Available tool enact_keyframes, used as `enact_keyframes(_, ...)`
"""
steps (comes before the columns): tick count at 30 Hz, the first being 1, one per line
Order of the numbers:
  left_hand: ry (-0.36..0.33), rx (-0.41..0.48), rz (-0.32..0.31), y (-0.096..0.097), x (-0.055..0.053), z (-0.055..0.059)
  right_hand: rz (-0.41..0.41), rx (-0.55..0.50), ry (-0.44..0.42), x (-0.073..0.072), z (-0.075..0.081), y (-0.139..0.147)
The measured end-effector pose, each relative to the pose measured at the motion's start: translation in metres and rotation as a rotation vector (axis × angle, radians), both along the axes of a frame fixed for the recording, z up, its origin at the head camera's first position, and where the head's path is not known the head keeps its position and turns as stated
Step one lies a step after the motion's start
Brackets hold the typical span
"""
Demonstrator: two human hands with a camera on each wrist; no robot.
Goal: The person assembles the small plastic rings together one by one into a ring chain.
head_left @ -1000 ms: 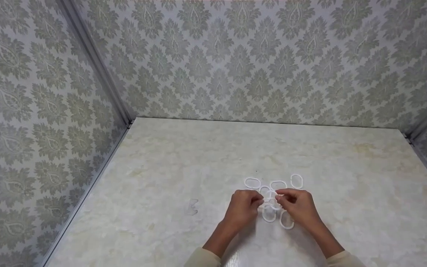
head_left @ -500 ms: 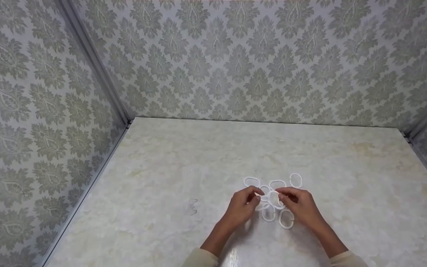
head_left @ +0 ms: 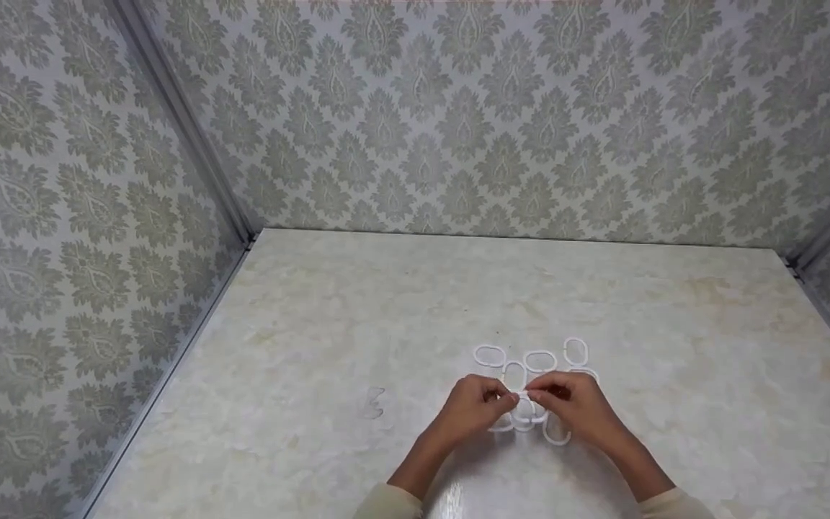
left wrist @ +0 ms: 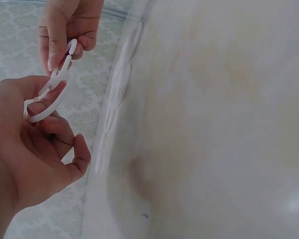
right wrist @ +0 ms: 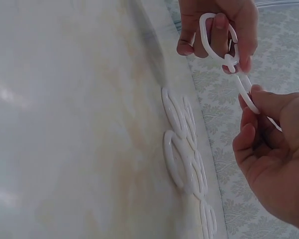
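Right wrist view: we saw the left hand (right wrist: pixel 224 30), fingers clamped on one white ring (right wrist: pixel 204 37), and the right hand (right wrist: pixel 276 149), fingers clamped on a second white ring (right wrist: pixel 247 99), both touching above the desk (right wrist: pixel 79 124). More white rings (right wrist: pixel 170 162) lay on the desk.

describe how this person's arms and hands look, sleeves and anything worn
The left hand and right hand are bare, without gloves. The left sleeve and right sleeve are plain pale cream, ending short of the wrists. No watch or cable shows on either arm.
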State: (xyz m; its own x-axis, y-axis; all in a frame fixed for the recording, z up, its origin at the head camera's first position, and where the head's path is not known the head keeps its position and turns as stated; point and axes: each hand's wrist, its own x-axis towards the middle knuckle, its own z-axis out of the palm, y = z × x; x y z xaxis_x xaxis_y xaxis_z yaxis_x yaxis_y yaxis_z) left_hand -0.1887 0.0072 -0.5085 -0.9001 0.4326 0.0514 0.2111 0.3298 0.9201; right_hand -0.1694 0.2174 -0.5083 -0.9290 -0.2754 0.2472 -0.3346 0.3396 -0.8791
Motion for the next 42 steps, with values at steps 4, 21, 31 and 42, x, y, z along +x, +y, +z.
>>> enact_keyframes(4,-0.025,0.008,-0.046,-0.002,0.000,0.001,0.014,0.000,0.007,0.000,-0.001,0.000)
enact_keyframes(21,-0.022,0.076,-0.035,-0.009,-0.002,0.003,-0.010,-0.051,-0.118,0.001,0.003,0.011)
enact_keyframes(31,-0.031,0.080,0.007,-0.017,-0.006,0.001,-0.103,0.020,-0.151,-0.002,-0.008,0.038)
enact_keyframes(42,-0.054,0.110,0.027,-0.018,-0.004,0.002,-0.354,0.234,-0.114,-0.020,-0.017,0.083)
